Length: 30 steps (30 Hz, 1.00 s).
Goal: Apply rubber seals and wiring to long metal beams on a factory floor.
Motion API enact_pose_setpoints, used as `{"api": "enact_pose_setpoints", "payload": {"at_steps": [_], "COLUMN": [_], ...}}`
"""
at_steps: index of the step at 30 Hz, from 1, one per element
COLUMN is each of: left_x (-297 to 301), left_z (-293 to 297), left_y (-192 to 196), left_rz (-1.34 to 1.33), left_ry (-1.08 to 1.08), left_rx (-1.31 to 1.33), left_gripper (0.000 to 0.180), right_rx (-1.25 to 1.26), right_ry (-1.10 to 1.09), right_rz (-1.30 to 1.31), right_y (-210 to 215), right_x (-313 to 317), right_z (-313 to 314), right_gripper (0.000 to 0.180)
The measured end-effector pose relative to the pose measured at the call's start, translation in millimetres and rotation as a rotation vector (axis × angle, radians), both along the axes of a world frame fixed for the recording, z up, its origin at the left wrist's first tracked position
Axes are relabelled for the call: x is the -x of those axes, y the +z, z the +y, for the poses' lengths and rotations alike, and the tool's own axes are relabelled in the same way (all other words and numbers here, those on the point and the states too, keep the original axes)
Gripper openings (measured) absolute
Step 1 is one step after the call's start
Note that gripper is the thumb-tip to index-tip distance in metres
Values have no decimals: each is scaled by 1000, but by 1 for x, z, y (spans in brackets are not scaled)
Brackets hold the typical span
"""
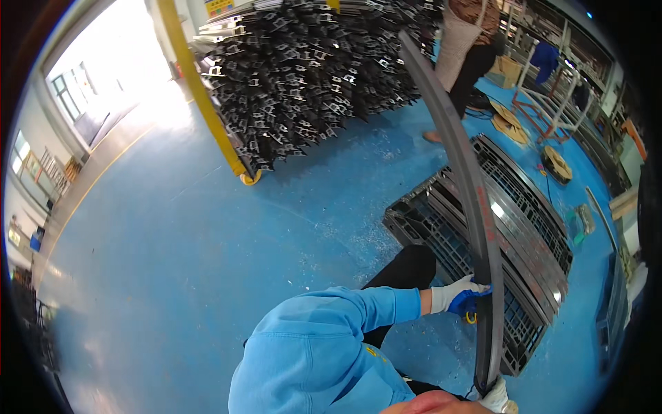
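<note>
Holding a long dark metal profile (476, 207) over the black pallet (441, 234), the left hand (460, 297) has its grip closed around it; the right hand (495, 397) supports the near end, grip unclear. Lowering it will probably need both hands steady.

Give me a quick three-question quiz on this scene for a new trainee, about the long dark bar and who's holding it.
1. True or false: the long dark bar lies flat on the blue floor.
2. The co-worker's gloved hand grips the bar: A at its far tip; B near its lower end; C not at all.
3. Fill in: behind the bar, the grey strips lie on a black plastic ____.

Key: 1 false, as it is raised, and the right hand holds its near end. 2 B. 3 pallet.
</note>
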<state>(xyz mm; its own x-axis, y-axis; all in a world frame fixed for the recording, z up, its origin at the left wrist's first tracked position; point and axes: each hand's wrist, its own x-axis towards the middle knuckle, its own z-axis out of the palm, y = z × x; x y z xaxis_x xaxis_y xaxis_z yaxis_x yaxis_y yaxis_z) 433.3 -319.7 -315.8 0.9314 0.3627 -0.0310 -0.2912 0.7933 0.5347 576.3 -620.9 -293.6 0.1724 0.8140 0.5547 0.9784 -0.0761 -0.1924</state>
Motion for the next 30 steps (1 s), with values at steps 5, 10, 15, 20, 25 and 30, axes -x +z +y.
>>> {"api": "enact_pose_setpoints", "payload": {"at_steps": [5,10,15,20,25,30], "left_x": [43,90,158,239,333,396], "left_z": [48,98,139,189,237,273], "left_y": [66,129,194,244,291,319], "left_rz": [-35,-44,-6,-10,17,40], "left_ry": [335,680,1072,1209,1322,1406], "left_rx": [-340,-676,-710,-664,-567,-452], "left_gripper": [46,47,35,29,29,29], "right_rx": [60,-85,-171,-176,-224,-129], "right_ry": [-111,64,313,470,583,488], "right_rz": [-163,-370,-226,-99,-105,-28], "right_y": [20,73,163,232,290,341], "right_x": [-1,16,69,126,192,258], "right_z": [31,113,197,268,329,383], "right_gripper": [53,62,61,56,52,46]}}
